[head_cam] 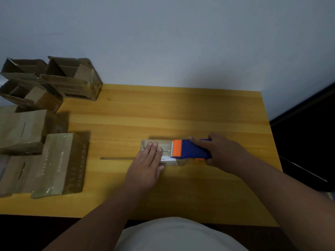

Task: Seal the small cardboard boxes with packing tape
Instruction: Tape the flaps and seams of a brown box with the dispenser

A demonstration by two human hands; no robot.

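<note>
A small cardboard box lies flat on the wooden table, a little toward the person from the table's middle, and every other place here is given from this box. Its long axis runs left to right across the person's view, so the seam on the top goes the same way. The left hand rests on the left half of the box with fingers straight and together, pressing it down; it grips nothing. The right hand is at the right end of the box and has its fingers curled around the blue tape dispenser, with the forefinger laid along the top. The orange head of the dispenser sits on the box top, just right of the left fingertips. Whether tape is already stuck to the cardboard under the head cannot be told, though some clear tape seems to hang at the right near corner of the box. The coming move probably depends on this line: the dispenser has to travel along the long axis of the box, and the left hand lies on this same path, so it would need to give way or hold from the side. Well to the left of the box stand several open boxes, and nearer the person lie closed boxes, some shiny with tape.
</note>
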